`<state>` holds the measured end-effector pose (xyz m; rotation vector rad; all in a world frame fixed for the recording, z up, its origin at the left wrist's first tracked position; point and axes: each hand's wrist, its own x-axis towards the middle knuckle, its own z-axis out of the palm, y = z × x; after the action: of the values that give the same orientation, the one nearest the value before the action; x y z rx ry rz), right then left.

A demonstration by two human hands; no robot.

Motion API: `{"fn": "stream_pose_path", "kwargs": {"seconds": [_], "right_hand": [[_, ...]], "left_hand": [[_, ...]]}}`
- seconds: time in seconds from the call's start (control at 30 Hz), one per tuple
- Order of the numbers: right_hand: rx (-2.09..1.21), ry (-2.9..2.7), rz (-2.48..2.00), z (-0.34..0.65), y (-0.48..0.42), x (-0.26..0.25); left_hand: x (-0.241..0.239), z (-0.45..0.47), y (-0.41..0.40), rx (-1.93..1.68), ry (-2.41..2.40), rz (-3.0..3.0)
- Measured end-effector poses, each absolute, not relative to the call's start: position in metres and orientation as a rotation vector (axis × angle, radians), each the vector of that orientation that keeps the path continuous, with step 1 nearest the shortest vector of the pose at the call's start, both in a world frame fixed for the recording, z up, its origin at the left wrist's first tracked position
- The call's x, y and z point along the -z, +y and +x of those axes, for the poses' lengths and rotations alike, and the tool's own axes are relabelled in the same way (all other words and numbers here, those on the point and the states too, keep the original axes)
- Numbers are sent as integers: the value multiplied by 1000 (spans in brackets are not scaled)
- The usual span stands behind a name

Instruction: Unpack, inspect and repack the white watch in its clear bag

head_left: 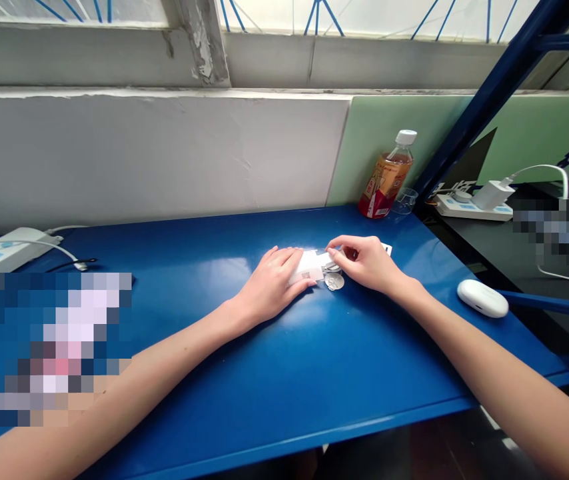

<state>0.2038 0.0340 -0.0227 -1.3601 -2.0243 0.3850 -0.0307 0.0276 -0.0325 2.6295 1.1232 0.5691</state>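
A small white packet (308,268) with a printed patch lies on the blue tabletop. My left hand (277,283) is closed over its left end, fingers across the far side and thumb along the near side. My right hand (364,263) is at the right end, thumb and fingertips pinched together by a white strip; what they grip is too small to make out. Just below these fingertips lies a round, silvery-white disc (334,281) with a raised pattern. Part of a white card (388,249) shows from behind my right hand.
A bottle with a white cap (387,177) and a clear plastic cup (404,201) stand at the back right. A white earphone case (483,298) sits near the right edge. Power strips (7,253) with cables are at both sides; a blue metal bar (484,100) slants up at right.
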Motion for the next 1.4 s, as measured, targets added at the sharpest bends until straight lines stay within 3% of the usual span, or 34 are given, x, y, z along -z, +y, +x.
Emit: {"fn": "stream_pose_path", "kwargs": {"seconds": [0.17,0.3,0.5,0.73,1.4], "right_hand": [[-41,-2249,-1446,217,36,17],[-227,-2423,-1117,233,39,5],[-371,-2499,-1012,238,44,6],[-298,-2401,-952,223,45,27],[-95,-2536,-1020,220,41,25]], "left_hand": [[32,-30,28,-290,1219,2674],[31,-30,29,-187,1206,2706],[31,-30,30,-158,1196,2708],[32,-29,28,-192,1214,2691],[31,-29,28,-205,1221,2702]]}}
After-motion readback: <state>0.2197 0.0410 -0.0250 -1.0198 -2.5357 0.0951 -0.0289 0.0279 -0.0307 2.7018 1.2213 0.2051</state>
